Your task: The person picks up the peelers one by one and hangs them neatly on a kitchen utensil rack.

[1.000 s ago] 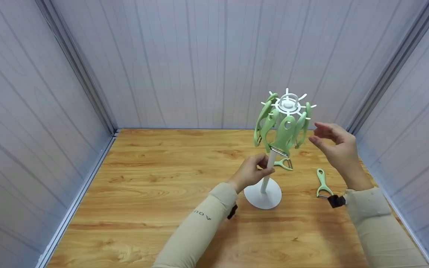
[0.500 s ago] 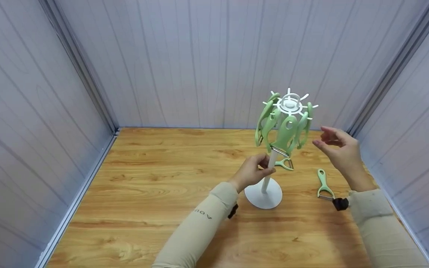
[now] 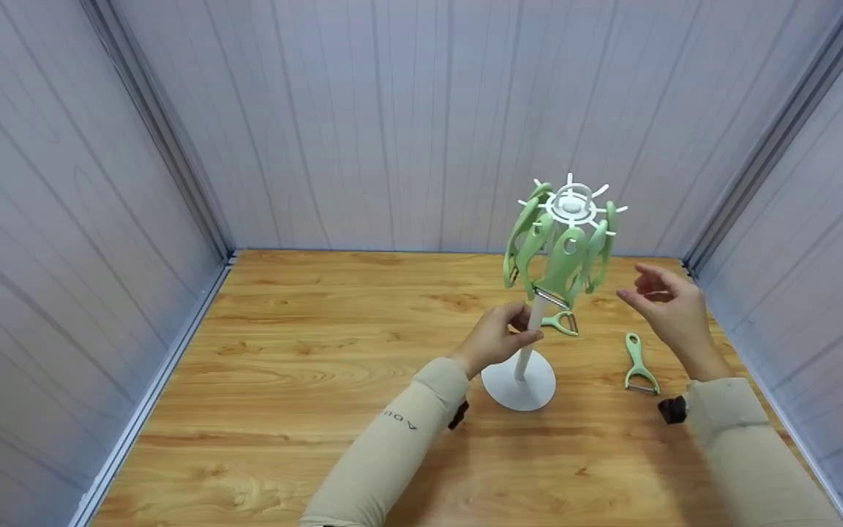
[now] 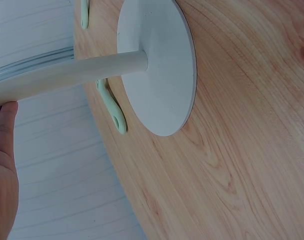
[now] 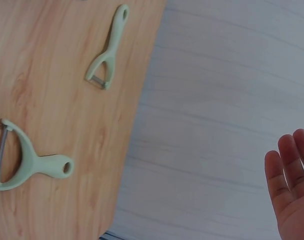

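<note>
My left hand [image 3: 498, 337] holds the white pole [image 3: 524, 359] of a stand between thumb and fingers. The stand stands on a round white base [image 4: 164, 95]. Several light green Y-shaped peelers [image 3: 564, 256] hang from the spokes of its white top ring [image 3: 571, 208]. To the right of them, my right hand [image 3: 674, 307] is raised in the air with loosely bent fingers and nothing in it. Below that hand a green peeler [image 3: 635, 362] lies on the table. Another peeler [image 3: 564, 322] lies behind the pole, its handle partly hidden in the head view.
The wooden table [image 3: 304, 380] runs up to a pale panelled back wall [image 3: 341, 132]. Side walls close in on the left and right, with the right wall [image 3: 817, 256] near my right arm. White spokes stick out around the top ring.
My right hand has moved down and slightly right, away from the hanging peelers. My left hand stays on the pole, and the peelers hang as before.
</note>
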`<state>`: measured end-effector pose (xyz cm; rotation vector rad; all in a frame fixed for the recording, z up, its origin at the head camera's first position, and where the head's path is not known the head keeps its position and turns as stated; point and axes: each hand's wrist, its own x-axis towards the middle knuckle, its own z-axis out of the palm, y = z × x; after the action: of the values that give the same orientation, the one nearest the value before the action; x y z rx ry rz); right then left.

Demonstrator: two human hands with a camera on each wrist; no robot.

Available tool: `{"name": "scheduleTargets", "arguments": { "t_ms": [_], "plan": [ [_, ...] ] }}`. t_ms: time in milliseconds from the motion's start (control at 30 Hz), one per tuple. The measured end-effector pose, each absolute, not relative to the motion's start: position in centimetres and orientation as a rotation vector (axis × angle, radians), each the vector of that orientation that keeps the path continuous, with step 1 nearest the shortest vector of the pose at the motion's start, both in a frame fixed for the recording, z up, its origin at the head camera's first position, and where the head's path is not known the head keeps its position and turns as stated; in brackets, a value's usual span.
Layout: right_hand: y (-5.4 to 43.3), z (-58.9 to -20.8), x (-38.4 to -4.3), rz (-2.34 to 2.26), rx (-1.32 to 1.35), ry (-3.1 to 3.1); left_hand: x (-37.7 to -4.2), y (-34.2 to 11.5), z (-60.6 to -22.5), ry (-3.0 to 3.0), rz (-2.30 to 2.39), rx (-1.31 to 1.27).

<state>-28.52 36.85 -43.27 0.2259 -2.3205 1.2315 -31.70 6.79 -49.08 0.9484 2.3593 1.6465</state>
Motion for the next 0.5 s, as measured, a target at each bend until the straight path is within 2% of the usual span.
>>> {"name": "scheduleTargets", "arguments": {
  "t_ms": [500],
  "plan": [
    [38.5, -47.2, -28.9, 1.191, 0.126, -2.467, -31.7, 6.8, -49.1, 2.354, 1.657, 0.949]
  ]
}}
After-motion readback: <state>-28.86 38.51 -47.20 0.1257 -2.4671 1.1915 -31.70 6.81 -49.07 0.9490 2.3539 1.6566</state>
